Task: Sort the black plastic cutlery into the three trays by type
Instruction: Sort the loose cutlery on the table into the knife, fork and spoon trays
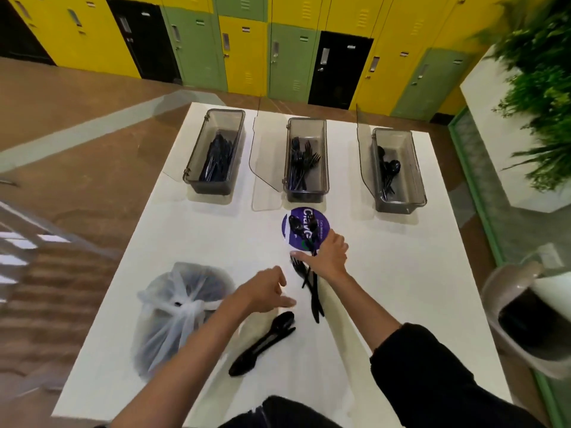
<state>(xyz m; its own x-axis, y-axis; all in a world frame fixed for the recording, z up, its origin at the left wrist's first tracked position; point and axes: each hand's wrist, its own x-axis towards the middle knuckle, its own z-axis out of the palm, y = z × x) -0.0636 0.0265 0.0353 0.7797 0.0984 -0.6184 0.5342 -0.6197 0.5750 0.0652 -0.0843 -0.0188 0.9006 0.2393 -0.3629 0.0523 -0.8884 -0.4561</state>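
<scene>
Three clear trays stand along the table's far side: the left tray (197,156) holds knives, the middle tray (324,156) forks, the right tray (414,168) spoons. A black spoon (298,225) lies on a round purple disc (321,219). My right hand (332,256) rests over the spoon's handle end with thumb and fingers spread. Just below it lie crossed loose forks and knives (312,288). My left hand (267,293) hovers with fingers apart above a small pile of black spoons (265,342), holding nothing.
A knotted translucent plastic bag (173,316) with dark contents sits at the table's near left. Open tray lids (265,168) stick out to the left of the middle and right trays. A grey-rimmed bin (525,319) stands right of the table; lockers line the back.
</scene>
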